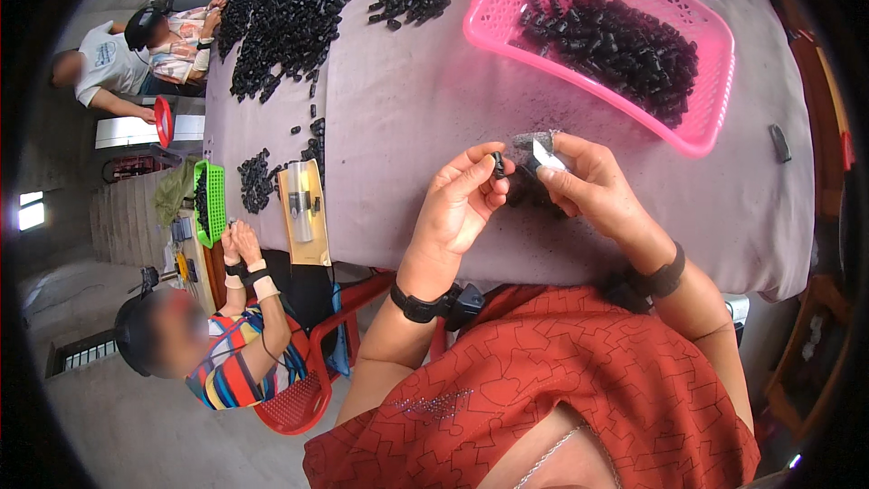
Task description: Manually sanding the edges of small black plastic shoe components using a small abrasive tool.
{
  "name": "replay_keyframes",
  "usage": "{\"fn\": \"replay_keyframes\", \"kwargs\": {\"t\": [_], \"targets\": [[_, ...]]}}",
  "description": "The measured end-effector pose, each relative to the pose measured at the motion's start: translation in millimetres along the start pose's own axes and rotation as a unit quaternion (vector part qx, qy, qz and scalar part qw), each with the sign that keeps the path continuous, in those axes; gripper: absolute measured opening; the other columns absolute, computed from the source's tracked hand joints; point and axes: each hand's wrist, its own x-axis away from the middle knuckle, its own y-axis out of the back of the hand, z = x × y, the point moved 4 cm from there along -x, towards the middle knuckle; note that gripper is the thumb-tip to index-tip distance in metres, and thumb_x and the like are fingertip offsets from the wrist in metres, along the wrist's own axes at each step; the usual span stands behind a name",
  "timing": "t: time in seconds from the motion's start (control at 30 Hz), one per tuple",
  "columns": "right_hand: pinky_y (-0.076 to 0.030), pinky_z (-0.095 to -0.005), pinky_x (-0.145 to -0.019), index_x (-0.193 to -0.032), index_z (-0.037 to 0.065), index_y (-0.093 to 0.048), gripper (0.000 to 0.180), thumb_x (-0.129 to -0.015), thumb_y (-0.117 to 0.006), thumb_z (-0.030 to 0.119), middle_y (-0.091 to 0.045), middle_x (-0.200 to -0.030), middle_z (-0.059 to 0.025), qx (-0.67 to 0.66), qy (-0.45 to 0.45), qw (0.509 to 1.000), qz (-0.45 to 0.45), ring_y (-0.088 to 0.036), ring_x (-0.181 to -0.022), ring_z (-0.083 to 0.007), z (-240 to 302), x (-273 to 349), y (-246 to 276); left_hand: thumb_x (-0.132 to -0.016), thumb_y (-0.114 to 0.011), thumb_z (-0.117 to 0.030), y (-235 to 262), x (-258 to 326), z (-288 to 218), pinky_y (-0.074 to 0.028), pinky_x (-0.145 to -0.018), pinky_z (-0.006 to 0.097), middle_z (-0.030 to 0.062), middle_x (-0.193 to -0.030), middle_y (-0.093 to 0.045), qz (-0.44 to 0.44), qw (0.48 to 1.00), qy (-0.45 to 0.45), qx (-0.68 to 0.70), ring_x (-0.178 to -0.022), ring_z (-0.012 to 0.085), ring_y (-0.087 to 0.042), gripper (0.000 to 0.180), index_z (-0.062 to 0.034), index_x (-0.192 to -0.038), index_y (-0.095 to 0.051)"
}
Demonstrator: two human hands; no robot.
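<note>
Left hand, closed in a pinch on a small black plastic part, raised above the mauve tablecloth; right hand, gripping a flat bright blade close to that part. Beyond them I see a pink perforated basket heaped with similar parts; over to the left, a co-worker's hands beside a green basket

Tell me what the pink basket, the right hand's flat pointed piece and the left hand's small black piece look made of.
Pink basket: probably moulded plastic, glossy, from its highlights and evenly perforated walls.
Flat pointed piece: likely smooth metal, given its bright white glare.
Small black piece: plastic or rubber, slightly shiny; small highlights show but can't settle which.
</note>
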Motion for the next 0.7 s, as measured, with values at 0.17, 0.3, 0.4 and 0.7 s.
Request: {"fn": "replay_keyframes", "kwargs": {"t": [0.17, 0.3, 0.4, 0.7], "targets": [[-0.033, -0.0179, -0.048, -0.114, 0.003, -0.055, 0.026, -0.093, -0.06, 0.017, -0.052, -0.073, 0.0051, 0.01, 0.011, 1.0, 0.014, -0.043, -0.058, -0.0007, 3, 1, -3, -0.093, -0.061, -0.014, 1, -2, 3, -0.051, -0.066, 0.024, 0.0055, -0.092, -0.065, -0.007, 1.0, -0.01, -0.014, -0.076, 0.0117, -0.061, 0.022, -0.0043, -0.113, -0.061], [-0.034, -0.0179, -0.049, -0.12, 0.002, -0.053, 0.031, -0.093, -0.059, 0.017, -0.054, -0.076, 0.0042, 0.029, 0.006, 0.999, 0.023, -0.044, -0.06, -0.0002, 5, 2, -4, -0.094, -0.06, -0.012, 4, -2, 3, -0.053, -0.066, 0.024, 0.0049, -0.092, -0.066, -0.014, 1.0, -0.017, -0.002, -0.075, 0.0112, -0.062, 0.019, -0.0041, -0.111, -0.063], [-0.035, -0.0181, -0.048, -0.128, 0.002, -0.051, 0.04, -0.09, -0.059, 0.012, -0.053, -0.072, 0.0036, 0.012, 0.01, 1.0, 0.018, -0.045, -0.056, -0.002, 9, 3, -8, -0.094, -0.059, -0.012, 5, -3, 2, -0.052, -0.067, 0.024, 0.0045, -0.092, -0.066, -0.025, 1.0, -0.018, -0.006, -0.076, 0.0109, -0.061, 0.021, -0.004, -0.113, -0.061], [-0.038, -0.0205, -0.054, -0.14, 0.005, -0.04, 0.057, -0.091, -0.064, 0.02, -0.054, -0.075, 0.0028, 0.012, -0.021, 0.994, 0.104, -0.047, -0.063, -0.0039, 7, 9, -9, -0.093, -0.06, -0.01, -12, -4, 6, -0.05, -0.066, 0.022, 0.0017, -0.096, -0.064, -0.014, 1.0, -0.006, -0.007, -0.078, 0.0092, -0.059, 0.029, -0.0054, -0.121, -0.057]]}}
